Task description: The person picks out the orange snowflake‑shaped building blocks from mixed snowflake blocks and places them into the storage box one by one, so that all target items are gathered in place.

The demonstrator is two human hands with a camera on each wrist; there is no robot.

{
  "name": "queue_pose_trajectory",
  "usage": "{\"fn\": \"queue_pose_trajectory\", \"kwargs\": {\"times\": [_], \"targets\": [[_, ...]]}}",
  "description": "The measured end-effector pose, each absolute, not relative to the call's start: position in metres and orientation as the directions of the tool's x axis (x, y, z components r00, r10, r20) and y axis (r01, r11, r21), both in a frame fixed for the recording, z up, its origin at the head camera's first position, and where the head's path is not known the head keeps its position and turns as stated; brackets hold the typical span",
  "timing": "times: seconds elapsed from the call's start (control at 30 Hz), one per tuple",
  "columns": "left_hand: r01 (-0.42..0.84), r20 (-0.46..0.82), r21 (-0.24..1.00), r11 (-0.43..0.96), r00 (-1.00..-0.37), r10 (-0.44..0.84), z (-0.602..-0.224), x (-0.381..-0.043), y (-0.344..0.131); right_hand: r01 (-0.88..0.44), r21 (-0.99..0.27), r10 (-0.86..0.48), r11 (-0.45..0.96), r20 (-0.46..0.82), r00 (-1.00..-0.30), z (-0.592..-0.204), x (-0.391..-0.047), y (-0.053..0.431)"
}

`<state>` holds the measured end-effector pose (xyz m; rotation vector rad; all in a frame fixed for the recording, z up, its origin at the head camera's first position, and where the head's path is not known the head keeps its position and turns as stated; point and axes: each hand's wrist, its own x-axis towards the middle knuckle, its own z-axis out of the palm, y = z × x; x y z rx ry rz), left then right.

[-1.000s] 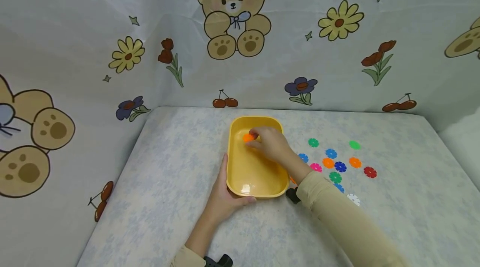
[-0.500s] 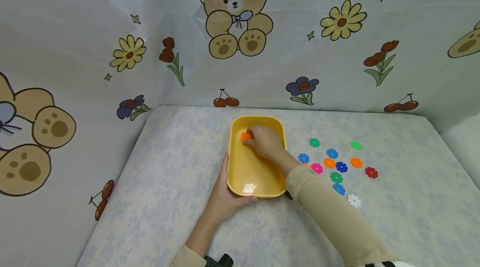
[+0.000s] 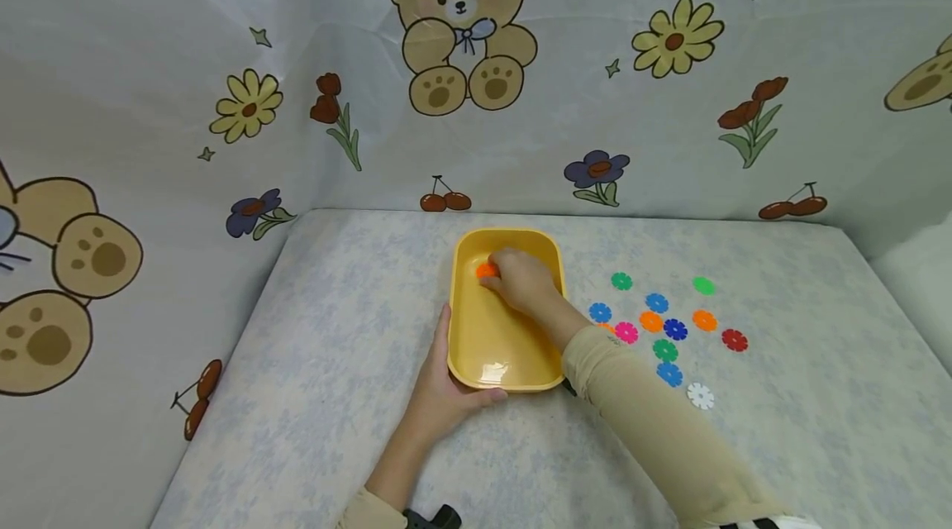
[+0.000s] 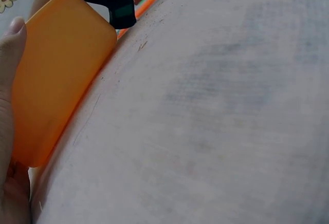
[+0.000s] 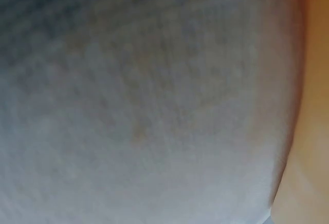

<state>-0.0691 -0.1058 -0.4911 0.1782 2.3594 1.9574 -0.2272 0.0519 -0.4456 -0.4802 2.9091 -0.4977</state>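
A yellow plastic tray (image 3: 502, 351) with rounded corners lies on the table in the head view. At its near left corner my left hand (image 3: 440, 397) holds it, fingers along the left side and thumb along the near wall. My right hand (image 3: 526, 285) reaches in over the right rim and pinches an orange notched disc (image 3: 487, 271) low in the far part of the tray. Part of that disc is hidden by the fingers. The tray's outer wall (image 4: 64, 75) fills the left of the left wrist view, beside my thumb. The right wrist view catches only a blurred tray side (image 5: 311, 172).
Right of the tray lie several loose notched discs, among them a red disc (image 3: 735, 340), a white disc (image 3: 701, 396), a pink disc (image 3: 626, 333) and a light green disc (image 3: 703, 286). A cloth backdrop (image 3: 521, 157) with printed bears and flowers rises behind the table.
My right hand has moved slightly left and down within the tray, keeping the orange disc. Its sleeve has shifted left, uncovering more of the blue and white discs. My left hand stays put.
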Motion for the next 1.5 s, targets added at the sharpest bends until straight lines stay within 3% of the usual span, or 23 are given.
{"fn": "queue_pose_trajectory", "kwargs": {"times": [0.17,0.4,0.7,0.87,1.13,1.5], "targets": [[0.041,0.015,0.983,0.18,-0.989,0.144,-0.49,-0.07,-0.105,-0.317,-0.344,-0.355,0.884,-0.052,-0.933,-0.44,-0.221,0.056],[0.038,0.01,0.984,0.176,-0.988,0.154,-0.489,-0.071,-0.104,-0.32,-0.464,-0.338,0.826,0.048,-0.94,-0.411,-0.194,0.072],[0.055,0.034,0.992,0.118,-0.985,0.17,-0.49,-0.071,-0.105,-0.345,-0.498,-0.286,0.796,0.192,-0.939,-0.378,-0.155,0.133],[0.061,0.044,0.993,0.1,-0.986,0.163,-0.491,-0.07,-0.105,-0.267,-0.464,-0.241,0.845,0.116,-0.963,-0.385,-0.149,0.182],[0.089,0.067,0.987,0.136,-0.985,0.162,-0.491,-0.069,-0.104,-0.15,-0.397,-0.214,0.905,-0.12,-0.969,-0.417,-0.139,0.249],[0.088,0.065,0.985,0.149,-0.986,0.154,-0.49,-0.069,-0.104,-0.136,-0.378,-0.212,0.916,-0.168,-0.963,-0.445,-0.13,0.282]]}}
